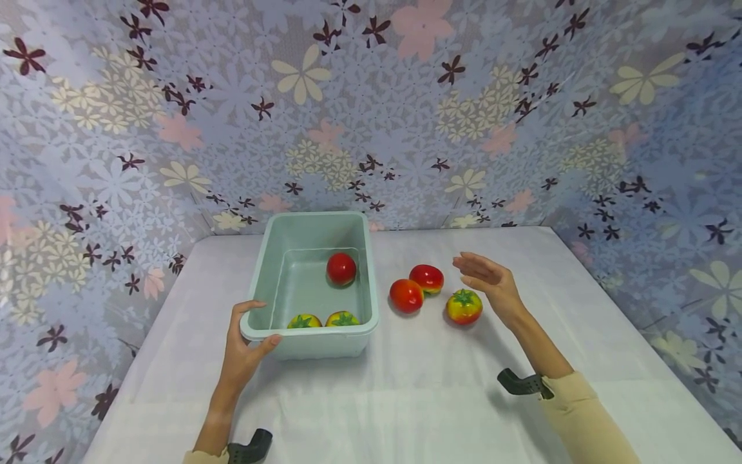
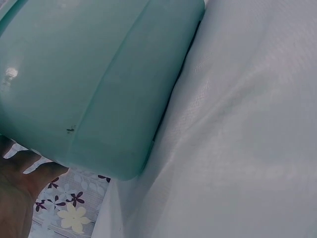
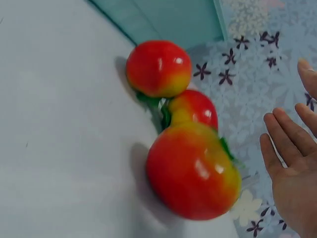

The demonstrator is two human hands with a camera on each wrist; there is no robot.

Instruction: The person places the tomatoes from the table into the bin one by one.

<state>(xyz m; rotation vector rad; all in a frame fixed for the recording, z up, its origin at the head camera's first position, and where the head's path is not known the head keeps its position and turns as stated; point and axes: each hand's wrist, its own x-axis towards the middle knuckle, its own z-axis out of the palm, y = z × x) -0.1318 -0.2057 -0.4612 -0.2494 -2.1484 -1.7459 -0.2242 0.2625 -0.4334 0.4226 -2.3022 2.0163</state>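
My left hand [image 1: 239, 357] grips the near left corner of a pale green plastic bin [image 1: 321, 348], thumb on the front rim and fingers at the side. In the left wrist view its fingers [image 2: 47, 176] show beside the bin wall. Inside the bin lie a red tomato [image 1: 341, 269] and two yellow-green ones with leafy tops. My right hand [image 1: 495, 287] is held with straight fingers just above and right of a red-and-yellow tomato [image 1: 464, 307], holding nothing. Two more red tomatoes, one in front [image 1: 406, 296] and one behind [image 1: 426, 278], lie between it and the bin.
A white cloth [image 1: 417, 399] covers the table. Flower-patterned fabric [image 1: 371, 116] rises behind the table and along both sides. A dark wrist mount [image 1: 522, 383] sticks out from the right sleeve, another [image 1: 252, 446] from the left.
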